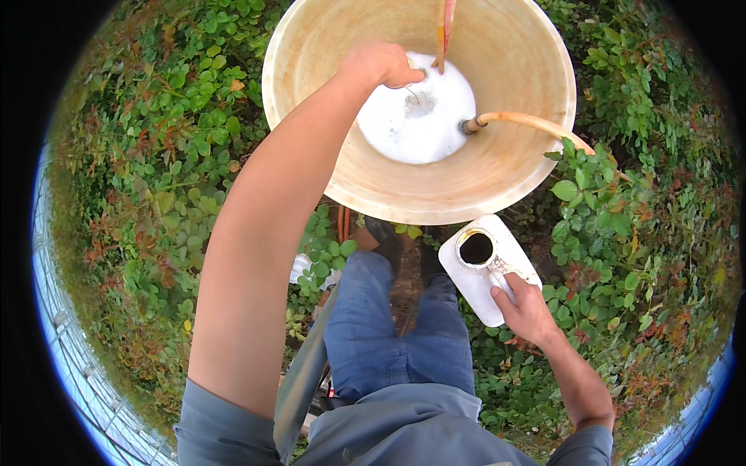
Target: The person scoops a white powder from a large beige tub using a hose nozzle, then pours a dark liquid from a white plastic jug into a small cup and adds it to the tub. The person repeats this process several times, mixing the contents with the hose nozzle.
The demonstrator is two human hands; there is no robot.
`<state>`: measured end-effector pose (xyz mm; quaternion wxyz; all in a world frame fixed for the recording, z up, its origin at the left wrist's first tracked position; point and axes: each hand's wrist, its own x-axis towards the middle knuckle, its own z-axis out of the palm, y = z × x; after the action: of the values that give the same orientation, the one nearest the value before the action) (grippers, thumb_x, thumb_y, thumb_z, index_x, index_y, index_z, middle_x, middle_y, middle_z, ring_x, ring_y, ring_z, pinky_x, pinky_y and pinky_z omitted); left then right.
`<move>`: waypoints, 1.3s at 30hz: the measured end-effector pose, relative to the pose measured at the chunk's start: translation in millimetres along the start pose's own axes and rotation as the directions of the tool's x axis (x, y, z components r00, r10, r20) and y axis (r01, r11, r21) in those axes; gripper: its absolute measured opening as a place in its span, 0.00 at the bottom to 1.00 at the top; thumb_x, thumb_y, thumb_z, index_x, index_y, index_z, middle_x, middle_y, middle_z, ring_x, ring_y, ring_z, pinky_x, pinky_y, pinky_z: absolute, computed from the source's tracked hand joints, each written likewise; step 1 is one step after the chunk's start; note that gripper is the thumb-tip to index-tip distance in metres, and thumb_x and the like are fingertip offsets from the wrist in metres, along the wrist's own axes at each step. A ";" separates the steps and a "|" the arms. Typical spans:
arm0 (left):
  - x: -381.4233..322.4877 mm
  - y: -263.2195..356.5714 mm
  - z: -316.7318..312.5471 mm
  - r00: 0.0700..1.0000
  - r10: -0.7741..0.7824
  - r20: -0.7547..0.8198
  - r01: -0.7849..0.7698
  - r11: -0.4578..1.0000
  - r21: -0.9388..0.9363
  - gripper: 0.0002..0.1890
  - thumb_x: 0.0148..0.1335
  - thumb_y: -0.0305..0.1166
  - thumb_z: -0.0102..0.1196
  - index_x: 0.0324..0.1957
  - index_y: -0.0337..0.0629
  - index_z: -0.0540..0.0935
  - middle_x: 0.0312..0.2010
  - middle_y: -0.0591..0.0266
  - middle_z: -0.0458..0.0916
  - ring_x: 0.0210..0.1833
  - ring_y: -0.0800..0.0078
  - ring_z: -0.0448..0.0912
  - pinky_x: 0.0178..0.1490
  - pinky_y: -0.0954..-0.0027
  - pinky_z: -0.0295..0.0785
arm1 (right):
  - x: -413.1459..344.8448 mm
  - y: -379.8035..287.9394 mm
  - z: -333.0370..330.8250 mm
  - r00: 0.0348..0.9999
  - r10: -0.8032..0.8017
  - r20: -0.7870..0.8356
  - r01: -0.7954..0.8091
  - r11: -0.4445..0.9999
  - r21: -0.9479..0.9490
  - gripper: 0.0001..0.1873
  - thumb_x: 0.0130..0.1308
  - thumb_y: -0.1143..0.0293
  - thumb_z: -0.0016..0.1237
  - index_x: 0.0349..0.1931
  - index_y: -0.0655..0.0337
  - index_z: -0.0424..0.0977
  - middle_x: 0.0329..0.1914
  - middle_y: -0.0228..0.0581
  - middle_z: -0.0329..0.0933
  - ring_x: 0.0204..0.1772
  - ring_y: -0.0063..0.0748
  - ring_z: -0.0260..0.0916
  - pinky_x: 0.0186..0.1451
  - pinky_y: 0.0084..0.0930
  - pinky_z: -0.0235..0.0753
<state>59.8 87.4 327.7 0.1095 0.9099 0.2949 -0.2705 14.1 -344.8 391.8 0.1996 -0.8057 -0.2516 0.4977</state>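
My left hand (384, 65) reaches over a large, cream plastic tub (513, 180). Its fingers are closed round a small pale object, mostly hidden by the hand, and a thin dark streak shows just below. White foam (431, 134) covers the liquid at the bottom of the tub. With my right hand (524, 309) I grip the handle of a white plastic jerrycan (466, 285), held outside the tub near its front rim. The jerrycan's round mouth is uncapped and looks dark inside, with brownish stains around it.
A tan hose (530, 119) crosses the tub's right rim, its dark fitting at the foam. Another hose (441, 35) enters from the far side. Leafy bushes (629, 233) crowd both sides. A dark green strap or hose (306, 373) runs beside my left leg.
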 end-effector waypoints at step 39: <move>-81.6 -58.1 93.4 0.968 -0.124 -0.219 -0.019 0.832 -0.554 0.35 0.51 0.56 0.60 0.56 0.42 0.76 0.48 0.55 0.84 0.53 0.58 0.81 0.52 0.55 0.78 | 49.2 13.2 166.5 0.865 -0.340 0.370 0.393 0.916 -0.077 0.14 0.60 0.63 0.58 0.34 0.65 0.72 0.27 0.58 0.78 0.34 0.62 0.78 0.38 0.48 0.77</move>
<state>-70.2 61.5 293.3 0.3222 0.8573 0.3966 -0.0623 -114.9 -313.7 278.9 0.1820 -0.6546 -0.4681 0.5650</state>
